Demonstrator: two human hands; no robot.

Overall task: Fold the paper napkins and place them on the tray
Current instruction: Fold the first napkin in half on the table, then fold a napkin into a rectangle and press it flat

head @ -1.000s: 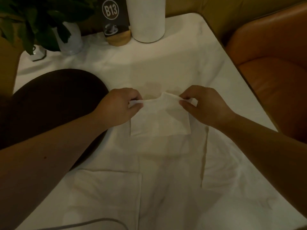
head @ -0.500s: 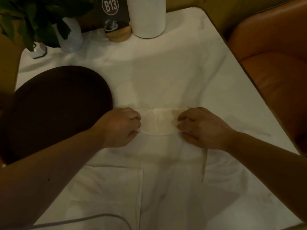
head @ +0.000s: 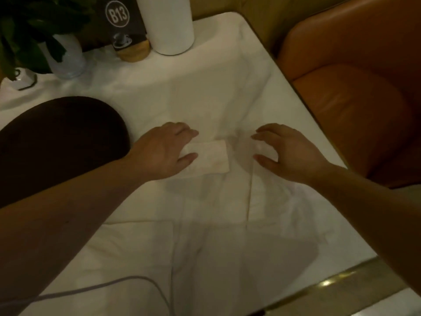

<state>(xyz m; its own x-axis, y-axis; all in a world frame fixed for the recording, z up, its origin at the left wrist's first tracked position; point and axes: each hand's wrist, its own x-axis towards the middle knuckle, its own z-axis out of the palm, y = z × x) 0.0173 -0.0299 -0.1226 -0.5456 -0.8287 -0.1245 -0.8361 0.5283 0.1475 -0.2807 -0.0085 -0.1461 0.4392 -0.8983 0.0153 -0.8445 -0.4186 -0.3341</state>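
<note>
A small folded white napkin [head: 210,157] lies on the white table, its left end under the fingers and thumb of my left hand [head: 164,151], which pinches it. My right hand [head: 288,151] hovers a little to the right of the napkin, fingers spread and curled, holding nothing. The dark brown oval tray [head: 61,137] sits at the left, partly hidden by my left forearm, with nothing visible on it. Flat unfolded napkins lie nearer me: one [head: 132,249] at the lower left and another [head: 273,201] at the right.
At the back stand a white cylinder [head: 168,23], a "B13" table sign [head: 124,26] on a wooden base, and a potted plant [head: 41,35]. An orange leather seat [head: 355,92] borders the table's right edge. A thin cable [head: 109,288] crosses the near left.
The napkin went from held up between both hands to folded into a narrow strip on the table. My right hand has let go and moved right; my left still holds it.
</note>
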